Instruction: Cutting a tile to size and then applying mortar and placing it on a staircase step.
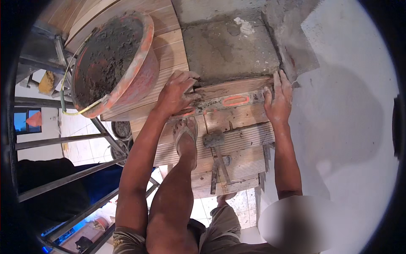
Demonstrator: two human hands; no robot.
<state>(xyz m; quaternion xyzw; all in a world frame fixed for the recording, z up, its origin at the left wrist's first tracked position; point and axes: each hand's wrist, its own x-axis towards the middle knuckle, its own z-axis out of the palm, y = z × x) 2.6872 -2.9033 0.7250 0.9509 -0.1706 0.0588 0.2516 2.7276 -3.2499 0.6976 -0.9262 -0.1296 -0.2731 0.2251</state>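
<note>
A narrow wood-look tile (237, 87) spans the stair edge in front of me. Curled at its left end is my left hand (176, 93), its fingertips on the tile. My right hand (279, 98) lies at the right end beside the wall, fingers stretched out and touching the tile's corner. Between my hands a mortar-smeared spirit level (249, 98) with orange-rimmed slots lies along the tile's near side. Part of its left end is hidden by my left hand. Below it, a mallet (213, 139) rests on the tiled steps, with a second handled tool (215, 173) next to it.
A large orange tub (144, 72) of wet mortar stands at upper left on the tiles. Bare grey mortar (228, 51) covers the landing beyond. A white wall (338, 127) closes the right side; metal railing bars (63, 142) run along the left. My sandalled foot (186, 137) stands on the step.
</note>
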